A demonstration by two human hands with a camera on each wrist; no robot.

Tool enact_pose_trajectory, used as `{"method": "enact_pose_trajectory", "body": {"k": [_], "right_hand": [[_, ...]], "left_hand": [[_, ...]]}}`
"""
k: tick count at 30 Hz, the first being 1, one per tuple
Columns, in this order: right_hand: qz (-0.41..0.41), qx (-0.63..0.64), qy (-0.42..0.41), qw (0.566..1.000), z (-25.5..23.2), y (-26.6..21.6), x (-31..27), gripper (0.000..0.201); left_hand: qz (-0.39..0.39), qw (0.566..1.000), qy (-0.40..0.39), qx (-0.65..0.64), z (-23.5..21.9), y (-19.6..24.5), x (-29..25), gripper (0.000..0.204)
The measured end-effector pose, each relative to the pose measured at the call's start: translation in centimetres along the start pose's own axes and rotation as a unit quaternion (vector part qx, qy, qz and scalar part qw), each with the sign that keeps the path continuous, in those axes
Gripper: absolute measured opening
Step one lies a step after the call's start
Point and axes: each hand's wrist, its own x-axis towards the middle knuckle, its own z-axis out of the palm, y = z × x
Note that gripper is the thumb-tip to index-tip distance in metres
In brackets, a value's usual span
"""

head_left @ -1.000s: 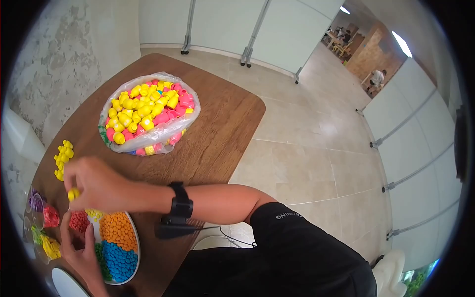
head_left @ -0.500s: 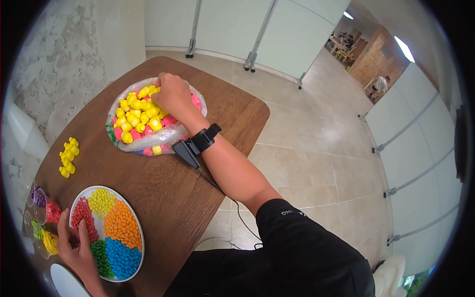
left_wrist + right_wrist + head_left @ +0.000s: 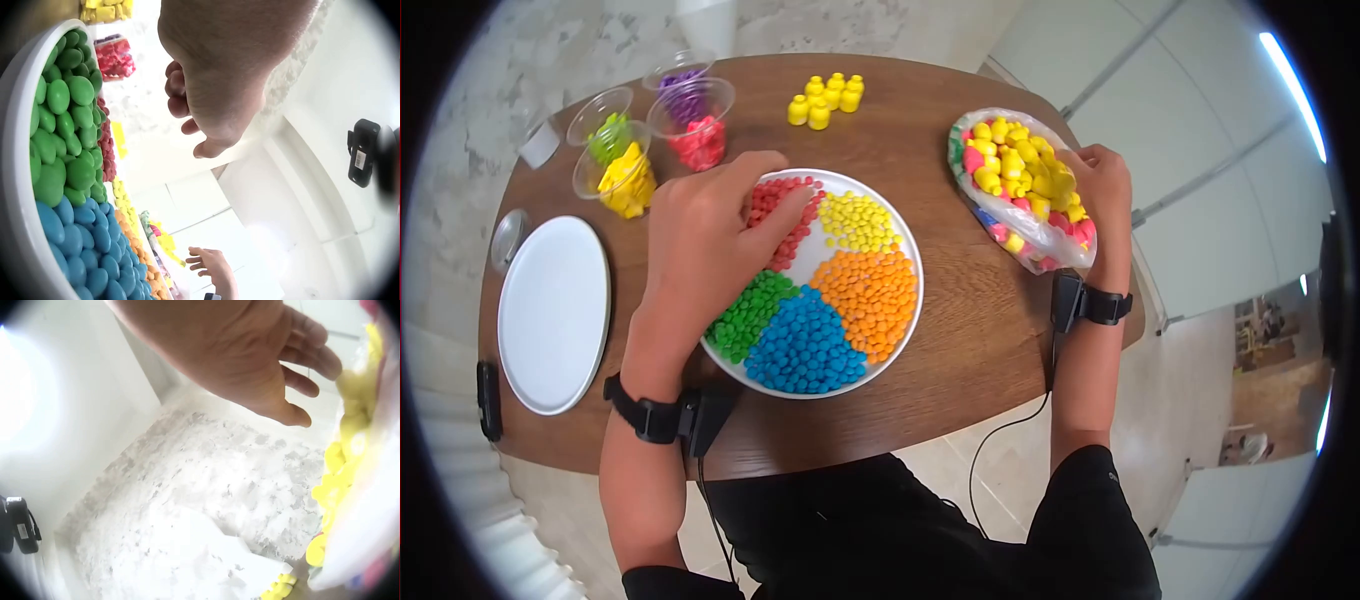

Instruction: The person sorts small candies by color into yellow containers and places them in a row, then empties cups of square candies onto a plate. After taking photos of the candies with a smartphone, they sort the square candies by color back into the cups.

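My left hand (image 3: 705,235) hangs over the red side of a round white plate (image 3: 912,325). Its fingers are loosely bent, with nothing held. Red, yellow, orange, blue and green candies (image 3: 65,119) lie on the plate, sorted by colour. At the right, my right hand (image 3: 1103,190) is at the edge of a clear plastic bag (image 3: 1050,235) filled with yellow and pink bottle-shaped pieces. Its fingers (image 3: 309,359) are spread and relaxed, and a blurred yellow piece (image 3: 356,394) shows right by the fingertips. Several yellow bottle-shaped pieces (image 3: 820,115) stand grouped on the table behind the plate.
Clear cups hold purple (image 3: 685,97), red (image 3: 700,145), green (image 3: 610,138) and yellow (image 3: 628,182) pieces at the back left. A bare white plate (image 3: 555,315) lies at the left, near a small black device (image 3: 489,400). Cables run from both wrist cameras.
My right hand, earlier holding a yellow piece near the left hand, has gone to the bag, and its fingers are now spread there. The head view has turned left.
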Motion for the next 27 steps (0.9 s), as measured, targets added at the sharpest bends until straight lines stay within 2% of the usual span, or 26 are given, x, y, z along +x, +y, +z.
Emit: {"method": "enact_pose_trajectory", "body": {"k": [1, 3, 4, 6, 8, 9, 11, 12, 14, 15, 17, 20, 24, 27], "right_hand": [[-0.008, 0.001, -0.003, 1.000, 0.0, -1.4, 0.1, 0.034], [-0.131, 0.055, 0.003, 0.990, 0.9, -4.6, 0.3, 0.030], [-0.198, 0.081, -0.018, 0.977, 1.8, -6.5, 0.4, 0.028], [-0.230, 0.183, -0.132, 0.947, 4.5, -10.7, 0.4, 0.030], [-0.219, 0.165, -0.235, 0.932, 7.6, -14.5, 0.8, 0.038], [-0.226, 0.167, -0.233, 0.931, 9.8, -15.5, 1.4, 0.038], [-0.315, 0.135, -0.153, 0.927, 14.7, -16.6, 2.2, 0.042], [-0.324, 0.138, -0.151, 0.924, 15.7, -17.2, 2.1, 0.042], [-0.282, 0.105, -0.128, 0.945, 16.7, -18.3, 1.6, 0.036], [-0.290, 0.105, -0.130, 0.942, 16.5, -18.7, 1.4, 0.036], [-0.255, 0.062, -0.156, 0.952, 15.9, -18.9, 1.0, 0.034], [-0.249, 0.063, -0.196, 0.946, 15.0, -18.5, 0.5, 0.032], [-0.259, 0.075, -0.197, 0.943, 15.0, -17.0, 0.0, 0.034], [-0.271, 0.115, -0.161, 0.942, 14.7, -16.9, -0.9, 0.038]], "left_hand": [[-0.007, 1.000, 0.004, 0.004, 0.0, -0.3, 0.0, 0.025], [0.029, 0.999, 0.029, -0.005, 0.2, -0.8, -0.2, 0.025], [0.027, 0.999, 0.032, -0.002, 0.3, -1.0, -0.2, 0.025], [0.036, 0.999, 0.038, 0.006, 0.4, -1.1, -0.2, 0.025], [0.032, 0.999, 0.036, 0.005, 0.7, -1.3, -0.3, 0.025], [0.028, 0.999, 0.031, 0.003, 0.8, -1.5, -0.3, 0.025], [0.032, 0.999, 0.038, 0.008, 1.2, -1.7, -0.6, 0.025], [0.037, 0.999, 0.040, 0.007, 1.3, -1.9, -0.6, 0.025], [0.032, 0.999, 0.029, 0.017, 1.4, -2.1, -0.6, 0.025], [0.031, 0.999, 0.012, 0.021, 1.4, -2.1, -0.6, 0.026], [0.027, 0.999, 0.012, 0.013, 1.3, -2.0, -0.6, 0.027], [0.032, 0.999, -0.009, 0.005, 1.3, -1.7, -0.6, 0.026], [0.032, 0.999, -0.014, 0.003, 1.6, -1.7, -0.6, 0.025], [0.029, 0.999, -0.019, 0.004, 1.6, -1.8, -0.7, 0.026]]}}
